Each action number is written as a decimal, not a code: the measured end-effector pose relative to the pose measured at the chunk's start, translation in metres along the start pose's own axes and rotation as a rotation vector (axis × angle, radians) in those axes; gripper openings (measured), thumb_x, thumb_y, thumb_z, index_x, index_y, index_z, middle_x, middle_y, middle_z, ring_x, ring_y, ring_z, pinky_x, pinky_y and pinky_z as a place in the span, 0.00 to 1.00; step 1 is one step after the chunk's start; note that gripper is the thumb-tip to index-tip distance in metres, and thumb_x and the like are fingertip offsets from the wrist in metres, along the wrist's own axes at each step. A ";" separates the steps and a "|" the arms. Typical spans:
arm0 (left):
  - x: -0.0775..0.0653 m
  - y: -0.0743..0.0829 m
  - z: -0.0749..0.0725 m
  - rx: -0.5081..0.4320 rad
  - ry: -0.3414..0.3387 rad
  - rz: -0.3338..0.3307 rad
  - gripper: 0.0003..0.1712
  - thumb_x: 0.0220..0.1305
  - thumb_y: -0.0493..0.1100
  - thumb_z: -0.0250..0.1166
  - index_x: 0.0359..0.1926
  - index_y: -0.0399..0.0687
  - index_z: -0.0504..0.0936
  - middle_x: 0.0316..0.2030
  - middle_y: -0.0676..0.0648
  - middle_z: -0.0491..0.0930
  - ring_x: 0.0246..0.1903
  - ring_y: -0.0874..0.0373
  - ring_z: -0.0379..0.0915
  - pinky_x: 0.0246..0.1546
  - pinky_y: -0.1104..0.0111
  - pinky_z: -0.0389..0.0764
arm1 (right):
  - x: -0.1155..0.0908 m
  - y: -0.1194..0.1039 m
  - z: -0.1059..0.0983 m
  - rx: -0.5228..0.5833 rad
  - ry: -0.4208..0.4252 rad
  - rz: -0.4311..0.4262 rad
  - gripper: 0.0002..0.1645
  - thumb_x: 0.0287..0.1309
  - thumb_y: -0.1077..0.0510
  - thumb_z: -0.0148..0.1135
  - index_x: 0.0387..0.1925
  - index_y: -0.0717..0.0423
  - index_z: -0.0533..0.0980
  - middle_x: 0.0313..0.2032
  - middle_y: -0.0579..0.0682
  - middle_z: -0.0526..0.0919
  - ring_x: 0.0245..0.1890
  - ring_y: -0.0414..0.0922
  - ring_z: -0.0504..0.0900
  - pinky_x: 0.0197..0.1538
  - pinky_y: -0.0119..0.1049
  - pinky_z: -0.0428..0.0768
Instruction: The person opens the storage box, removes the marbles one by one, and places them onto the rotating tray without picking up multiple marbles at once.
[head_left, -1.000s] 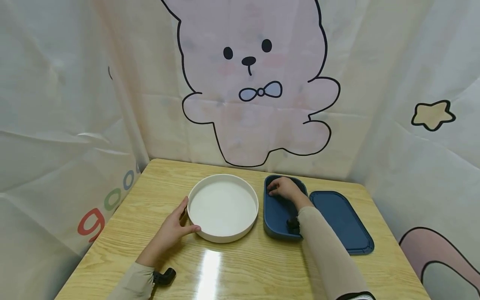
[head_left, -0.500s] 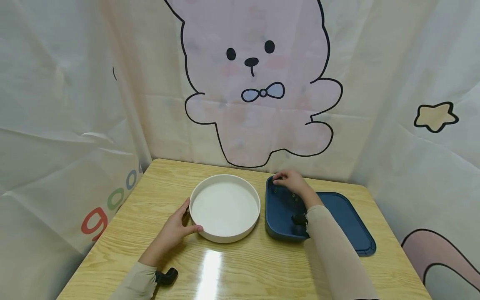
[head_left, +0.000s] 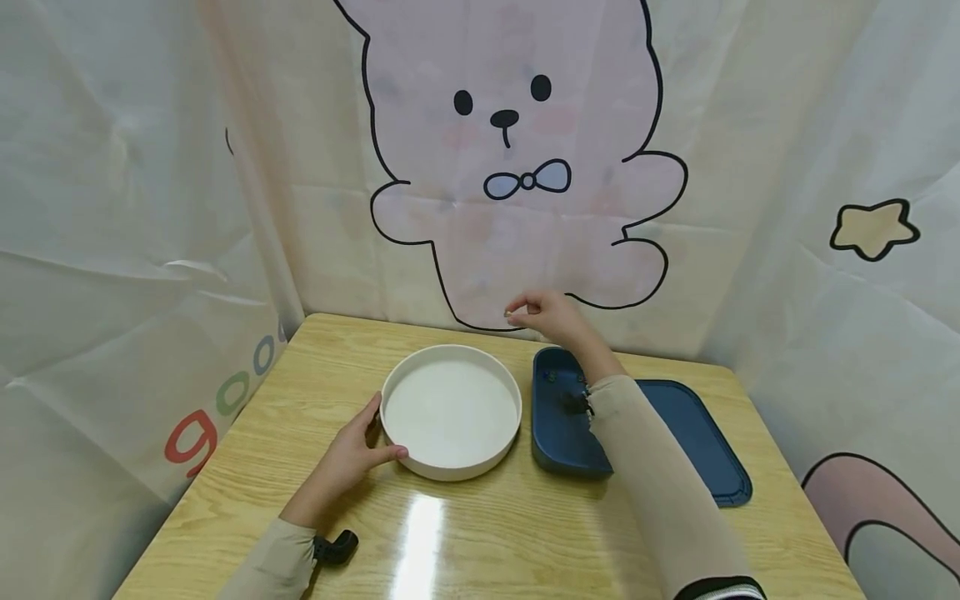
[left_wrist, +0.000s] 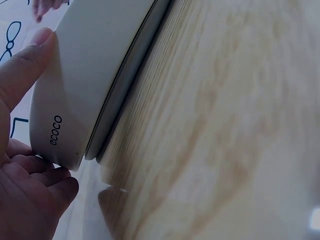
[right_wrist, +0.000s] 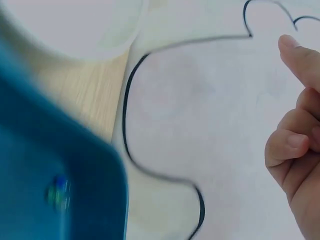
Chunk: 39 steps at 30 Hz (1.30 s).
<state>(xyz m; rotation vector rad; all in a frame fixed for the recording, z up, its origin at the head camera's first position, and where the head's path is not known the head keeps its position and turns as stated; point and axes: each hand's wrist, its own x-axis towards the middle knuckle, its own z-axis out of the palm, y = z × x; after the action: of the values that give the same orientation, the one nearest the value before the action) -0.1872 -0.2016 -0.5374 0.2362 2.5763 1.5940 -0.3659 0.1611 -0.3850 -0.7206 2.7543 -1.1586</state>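
My left hand (head_left: 347, 457) holds the near left side of a round white tray (head_left: 450, 408), thumb at the rim and fingers against the wall. In the left wrist view the curled fingers touch the wall by the "ecoco" lettering on the tray (left_wrist: 75, 85); a thin base shows beneath. My right hand (head_left: 553, 321) is raised above the table's back edge, between tray and blue box. Its thumb and forefinger pinch a small yellowish marble (head_left: 508, 314), mostly hidden. The dark blue box (head_left: 562, 446) stands uncovered, with a few glassy marbles (right_wrist: 59, 192) at its far end.
A flat dark blue lid (head_left: 693, 442) lies right of the box, partly behind the right sleeve. The light wooden table (head_left: 495, 550) ends at a hanging cloth (head_left: 330, 275) printed with a pink bear. More cloth hangs at both sides.
My right hand has come up out of the blue box and moved left and back, a marble in its fingertips. The left hand keeps its place on the tray.
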 end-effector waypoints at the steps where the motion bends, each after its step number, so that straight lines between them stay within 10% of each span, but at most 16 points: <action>1: 0.000 0.000 0.000 0.001 0.002 0.002 0.73 0.50 0.63 0.78 0.83 0.44 0.41 0.81 0.42 0.43 0.80 0.44 0.43 0.76 0.50 0.56 | 0.004 -0.005 0.004 0.008 -0.006 -0.002 0.13 0.67 0.46 0.69 0.48 0.44 0.86 0.22 0.48 0.65 0.21 0.48 0.61 0.29 0.40 0.69; 14: 0.003 0.000 0.002 0.009 0.010 0.001 0.69 0.55 0.55 0.79 0.83 0.44 0.42 0.81 0.41 0.44 0.80 0.44 0.42 0.77 0.49 0.56 | 0.045 -0.029 0.082 0.091 -0.054 -0.096 0.09 0.64 0.55 0.72 0.45 0.51 0.87 0.20 0.45 0.64 0.22 0.42 0.60 0.28 0.34 0.64; 22: 0.001 -0.003 0.005 0.030 0.013 0.000 0.69 0.55 0.57 0.79 0.82 0.43 0.42 0.81 0.42 0.45 0.80 0.45 0.42 0.77 0.50 0.55 | 0.046 -0.007 0.125 -0.107 -0.161 -0.078 0.06 0.63 0.54 0.73 0.43 0.43 0.87 0.27 0.44 0.77 0.29 0.42 0.71 0.32 0.33 0.71; 39: 0.000 -0.003 0.002 0.042 0.030 0.010 0.69 0.55 0.56 0.79 0.82 0.42 0.44 0.81 0.40 0.47 0.79 0.44 0.43 0.77 0.49 0.55 | 0.045 0.001 0.142 -0.204 -0.279 -0.069 0.10 0.61 0.55 0.74 0.45 0.48 0.87 0.29 0.45 0.78 0.31 0.41 0.74 0.36 0.33 0.73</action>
<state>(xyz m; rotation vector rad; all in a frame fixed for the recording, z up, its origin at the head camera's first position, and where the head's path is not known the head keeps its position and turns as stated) -0.1868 -0.2010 -0.5409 0.2313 2.6375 1.5592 -0.3724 0.0479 -0.4820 -0.9262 2.6490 -0.7265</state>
